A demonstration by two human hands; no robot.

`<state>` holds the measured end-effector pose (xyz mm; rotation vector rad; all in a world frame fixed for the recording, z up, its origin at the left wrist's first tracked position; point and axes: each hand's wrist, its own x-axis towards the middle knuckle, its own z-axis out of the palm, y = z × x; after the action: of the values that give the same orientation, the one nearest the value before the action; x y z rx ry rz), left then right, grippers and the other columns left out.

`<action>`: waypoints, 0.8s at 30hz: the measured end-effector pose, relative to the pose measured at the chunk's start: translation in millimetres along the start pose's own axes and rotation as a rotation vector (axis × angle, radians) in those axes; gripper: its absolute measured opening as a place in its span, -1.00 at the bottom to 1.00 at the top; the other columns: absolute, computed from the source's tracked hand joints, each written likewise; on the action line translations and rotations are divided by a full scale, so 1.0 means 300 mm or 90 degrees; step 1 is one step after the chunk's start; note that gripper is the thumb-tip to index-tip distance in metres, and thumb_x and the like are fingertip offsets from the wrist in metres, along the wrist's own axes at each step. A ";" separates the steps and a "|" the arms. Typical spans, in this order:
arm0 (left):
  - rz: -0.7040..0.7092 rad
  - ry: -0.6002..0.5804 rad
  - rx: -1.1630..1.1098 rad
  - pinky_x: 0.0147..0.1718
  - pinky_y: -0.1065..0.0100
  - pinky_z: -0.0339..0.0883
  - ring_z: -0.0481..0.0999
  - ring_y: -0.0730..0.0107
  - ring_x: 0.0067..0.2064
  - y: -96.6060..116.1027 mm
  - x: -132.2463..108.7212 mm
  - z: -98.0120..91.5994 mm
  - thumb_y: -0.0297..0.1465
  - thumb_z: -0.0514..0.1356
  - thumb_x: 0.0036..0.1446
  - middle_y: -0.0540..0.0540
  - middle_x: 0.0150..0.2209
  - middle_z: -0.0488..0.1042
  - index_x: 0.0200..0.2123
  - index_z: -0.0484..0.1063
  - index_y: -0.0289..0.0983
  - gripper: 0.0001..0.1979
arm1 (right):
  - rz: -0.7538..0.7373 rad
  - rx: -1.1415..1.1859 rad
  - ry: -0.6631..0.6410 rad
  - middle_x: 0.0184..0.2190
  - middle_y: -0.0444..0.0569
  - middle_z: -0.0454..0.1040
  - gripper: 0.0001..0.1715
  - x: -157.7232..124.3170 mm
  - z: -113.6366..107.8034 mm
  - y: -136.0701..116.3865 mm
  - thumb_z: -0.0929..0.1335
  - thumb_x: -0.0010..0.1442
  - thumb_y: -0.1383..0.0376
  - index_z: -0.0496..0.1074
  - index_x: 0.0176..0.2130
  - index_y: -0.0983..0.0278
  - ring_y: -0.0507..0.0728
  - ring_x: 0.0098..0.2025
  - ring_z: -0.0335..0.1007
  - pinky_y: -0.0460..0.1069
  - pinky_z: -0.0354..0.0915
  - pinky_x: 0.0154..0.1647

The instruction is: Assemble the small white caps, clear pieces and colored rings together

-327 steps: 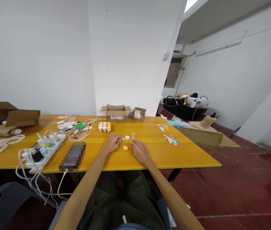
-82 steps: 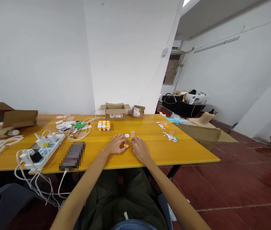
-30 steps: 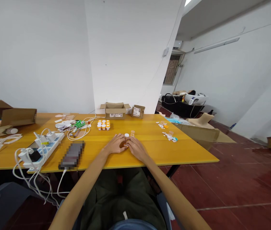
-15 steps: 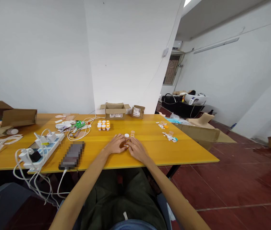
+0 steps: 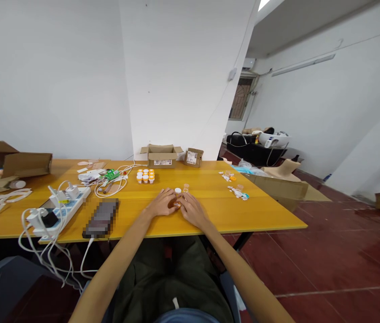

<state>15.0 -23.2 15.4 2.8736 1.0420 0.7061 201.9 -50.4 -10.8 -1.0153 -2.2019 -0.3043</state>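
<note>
Both my hands rest on the yellow table (image 5: 264, 211), fingertips meeting near its front edge. My left hand (image 5: 160, 204) and my right hand (image 5: 192, 210) pinch together on a small orange and white cap (image 5: 176, 204), which is mostly hidden by the fingers. Just beyond the fingertips lie a white cap (image 5: 177, 190) and a small clear cup (image 5: 185, 187). A cluster of several small orange and white bottles (image 5: 145, 176) stands further back, to the left.
A white power strip (image 5: 62, 204) with chargers and cables and a dark phone (image 5: 101, 219) lie at my left. Cardboard boxes (image 5: 162, 156) stand at the table's back edge, with an open carton (image 5: 15, 165) at the far left. Small loose parts (image 5: 238, 193) are scattered at the right.
Earlier the hands lay apart with the orange cap bare between them; they have closed in on it. Over the last second nothing has visibly moved.
</note>
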 end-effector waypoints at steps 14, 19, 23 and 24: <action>0.013 0.018 -0.034 0.03 0.12 0.25 0.39 0.14 -0.04 -0.001 -0.005 0.000 -0.22 0.18 0.24 -0.12 -0.14 0.47 -0.20 0.44 -0.19 -0.82 | 0.116 0.140 0.042 -0.22 0.02 0.50 -0.76 0.003 0.019 0.030 0.26 0.15 0.48 0.43 -0.30 0.18 0.20 -0.11 0.42 0.07 0.37 -0.04; -0.005 0.045 -0.091 0.04 0.13 0.24 0.39 0.16 -0.03 -0.002 -0.006 -0.003 -0.24 0.17 0.26 -0.11 -0.12 0.48 -0.20 0.46 -0.17 -0.84 | 0.151 0.167 0.034 -0.23 0.01 0.49 -0.77 0.003 0.017 0.033 0.25 0.16 0.46 0.42 -0.31 0.17 0.20 -0.11 0.42 0.07 0.35 -0.04; -0.013 0.066 -0.129 0.04 0.16 0.24 0.40 0.20 -0.04 -0.003 -0.001 -0.001 -0.32 0.16 0.27 -0.09 -0.14 0.49 -0.26 0.48 -0.17 -0.89 | 0.167 0.165 0.007 -0.22 0.00 0.49 -0.73 0.005 0.013 0.032 0.24 0.13 0.47 0.44 -0.28 0.17 0.21 -0.08 0.41 0.09 0.34 0.00; -0.014 0.068 -0.135 0.03 0.17 0.23 0.40 0.20 -0.04 -0.003 0.001 0.000 -0.35 0.16 0.27 -0.09 -0.15 0.49 -0.28 0.48 -0.18 -0.89 | 0.169 0.160 -0.001 -0.21 0.00 0.49 -0.72 0.005 0.013 0.031 0.25 0.12 0.46 0.45 -0.27 0.17 0.22 -0.07 0.41 0.10 0.33 0.02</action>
<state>14.6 -22.2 15.5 2.6662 0.9429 0.9176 206.1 -41.4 -13.2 -1.1462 -2.0134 0.0921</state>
